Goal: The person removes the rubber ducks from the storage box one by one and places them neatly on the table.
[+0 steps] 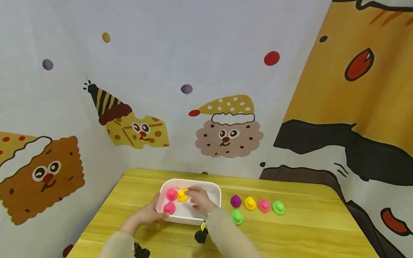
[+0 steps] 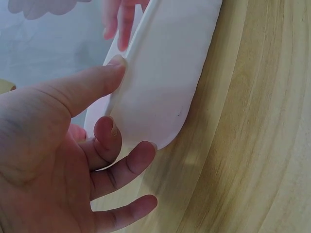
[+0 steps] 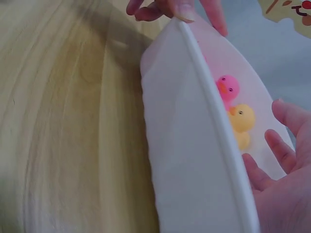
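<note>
A white plastic tub (image 1: 185, 221) sits on the wooden table. My left hand (image 1: 150, 212) grips its near left corner; in the left wrist view the thumb (image 2: 104, 75) lies on the rim and the other fingers reach the outer wall. Inside, toward the left end, are a yellow toy duck (image 1: 182, 196), a pink toy duck (image 1: 171, 194) and a second pink toy duck (image 1: 169, 208). My right hand (image 1: 200, 198) is over the tub's interior, right beside the yellow duck. In the right wrist view its fingers (image 3: 281, 148) are spread apart with nothing between them.
Right of the tub, a purple toy duck (image 1: 236, 201), a yellow one (image 1: 249, 203), a pink one (image 1: 264, 206) and a green one (image 1: 278, 207) form a row. Another green duck (image 1: 237, 217) sits nearer. A cartoon-printed cloth (image 1: 152, 103) hangs behind the table (image 1: 309, 241).
</note>
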Motion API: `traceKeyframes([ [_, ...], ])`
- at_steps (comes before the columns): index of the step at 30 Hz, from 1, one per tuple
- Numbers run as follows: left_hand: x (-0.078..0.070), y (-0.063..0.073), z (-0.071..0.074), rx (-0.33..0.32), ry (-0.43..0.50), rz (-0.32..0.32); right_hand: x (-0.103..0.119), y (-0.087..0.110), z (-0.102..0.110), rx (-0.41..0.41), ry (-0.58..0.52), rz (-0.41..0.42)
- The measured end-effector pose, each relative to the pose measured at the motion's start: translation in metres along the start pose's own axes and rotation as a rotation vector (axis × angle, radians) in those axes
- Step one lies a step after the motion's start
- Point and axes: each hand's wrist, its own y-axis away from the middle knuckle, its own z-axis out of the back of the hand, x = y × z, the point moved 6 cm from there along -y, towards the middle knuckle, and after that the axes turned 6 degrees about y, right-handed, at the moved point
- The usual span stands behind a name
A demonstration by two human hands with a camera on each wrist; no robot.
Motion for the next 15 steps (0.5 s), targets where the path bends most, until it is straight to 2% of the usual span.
traceKeyframes([
  [8, 0.0, -0.001, -0.004, 0.004, 0.005, 0.012, -0.007, -0.006, -0.009, -0.018, -0.048, -0.032],
  [15, 0.003, 0.0, -0.001, -0.006, 0.019, 0.028, -0.01, -0.013, -0.024, -0.032, -0.06, 0.001],
])
